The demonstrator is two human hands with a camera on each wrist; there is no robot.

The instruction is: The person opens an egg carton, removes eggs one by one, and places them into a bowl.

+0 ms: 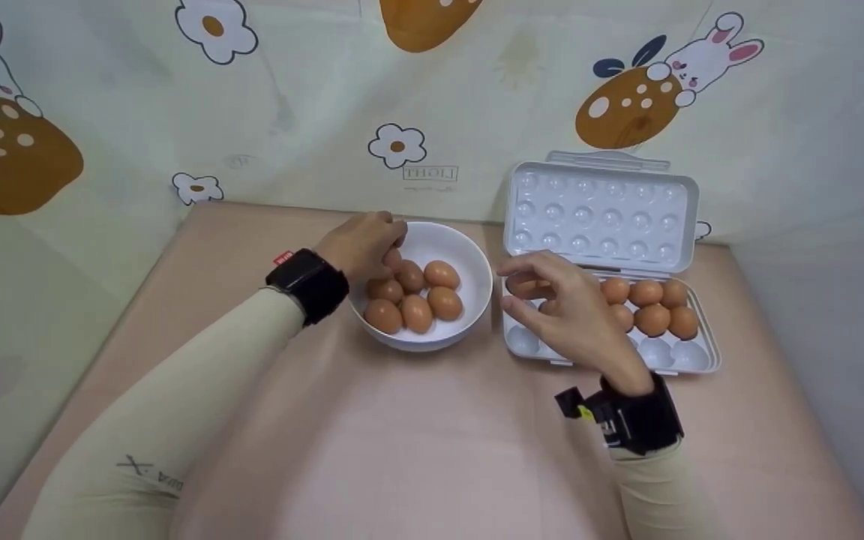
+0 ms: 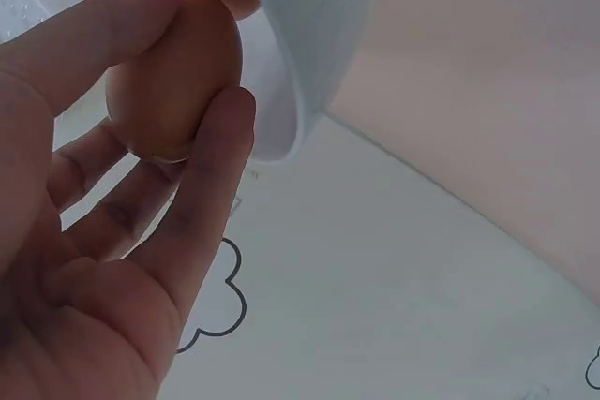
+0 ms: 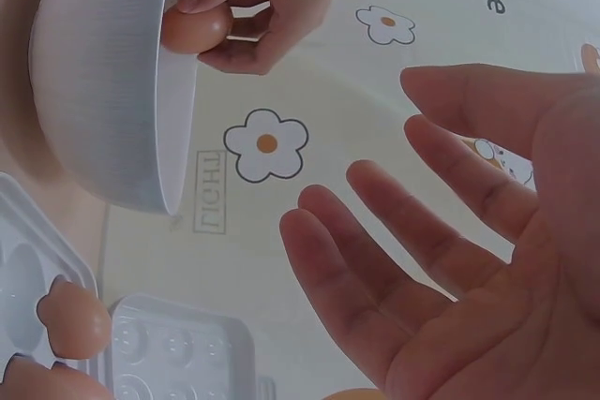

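Pinching a brown egg (image 2: 173, 81) between clamped fingers, the left hand (image 1: 361, 244) is at the mouth of a white bowl (image 1: 475, 285) holding other eggs (image 1: 417, 313); rightward, the right hand (image 1: 571, 307), fingers spread apart, hovers over an open egg carton (image 1: 604, 199).

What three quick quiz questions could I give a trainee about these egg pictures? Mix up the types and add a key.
1. Multiple choice: what is the left hand doing?
A) Lying flat
B) Holding an egg
C) Pointing upward

2. True or false: the right hand also holds an egg.

3. Fill in: in the head view, the bowl stands to the ____ of the carton.

Key:
1. B
2. False; its fingers hold nothing.
3. left
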